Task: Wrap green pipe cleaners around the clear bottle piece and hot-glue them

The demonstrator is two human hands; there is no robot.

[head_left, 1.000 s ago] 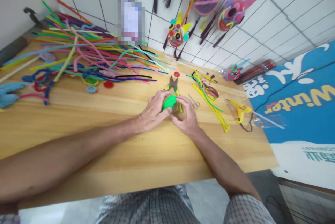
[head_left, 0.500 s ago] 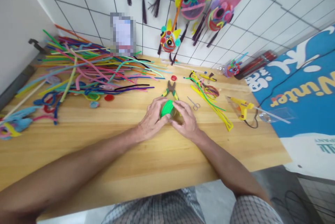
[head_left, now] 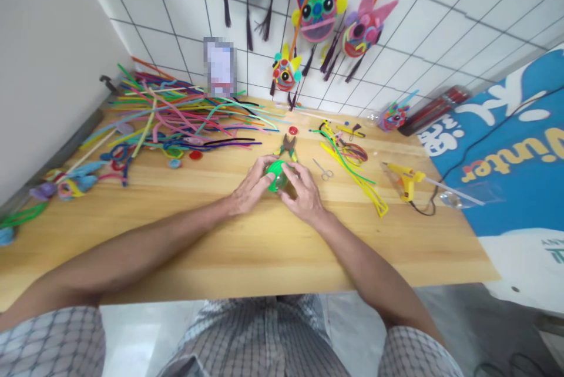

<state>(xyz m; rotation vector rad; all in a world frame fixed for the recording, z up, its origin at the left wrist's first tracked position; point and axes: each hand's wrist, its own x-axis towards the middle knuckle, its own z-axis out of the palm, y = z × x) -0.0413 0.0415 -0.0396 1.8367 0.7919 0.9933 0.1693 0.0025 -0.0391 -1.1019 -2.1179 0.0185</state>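
Between my hands is a ball (head_left: 277, 176), covered on one side with bright green coiled fuzzy strands; its other side looks clear. My left hand (head_left: 252, 188) wraps the green side, thumb lying across it. On the clear side, my right hand (head_left: 304, 192) curls its fingers round the ball. Just beyond the fingertips lie pliers (head_left: 288, 145) with green and yellow handles, jaws pointing away and apart. Small scissors (head_left: 325, 171) rest to the right of my right hand. Past the pliers sits a red disc (head_left: 293, 130).
A big heap of coloured pipe cleaners (head_left: 189, 113) covers the back left. Yellow strands (head_left: 356, 180) and a yellow glue gun (head_left: 408, 180) with a black cord lie at right. Decorated lanterns (head_left: 321, 10) hang before the white tiled wall. A dark red cylinder (head_left: 434, 110) stands at back right.
The head view has shifted, showing more of the table's left and front. The ball has turned a little in my hands and the left thumb now lies over the green side.
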